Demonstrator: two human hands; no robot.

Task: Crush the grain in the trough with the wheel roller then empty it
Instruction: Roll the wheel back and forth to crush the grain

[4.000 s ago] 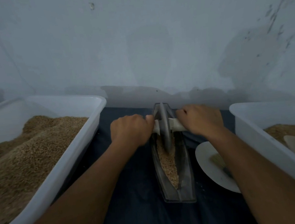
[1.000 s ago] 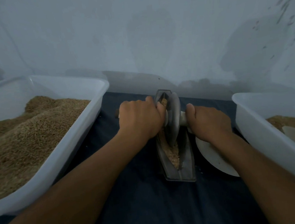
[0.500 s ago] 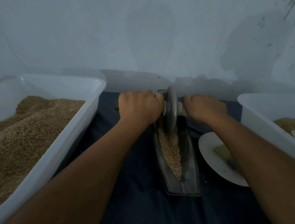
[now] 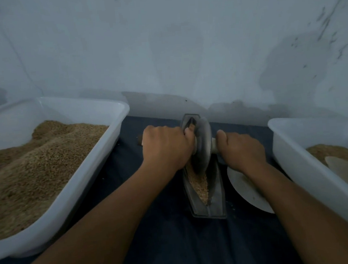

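Observation:
A dark metal trough (image 4: pixel 217 199) lies lengthwise on the dark cloth, with tan grain (image 4: pixel 199 184) in its groove. The grey wheel roller (image 4: pixel 203 146) stands upright in the trough, past its middle toward the far end. My left hand (image 4: pixel 166 149) grips the roller's left handle. My right hand (image 4: pixel 242 149) grips the right handle, whose pale stub (image 4: pixel 214 144) shows beside the wheel. Both handles are mostly hidden inside my fists.
A large white tub (image 4: pixel 100 165) heaped with grain stands on the left. On the right, a second white tub (image 4: pixel 293 159) holds grain and a pale scoop (image 4: pixel 345 171). A white plate (image 4: pixel 245 190) lies between trough and right tub. The wall stands close behind.
Over the last second the wheel rolled to the trough's far end and has come back a little toward me. Both hands keep their grip on the handles.

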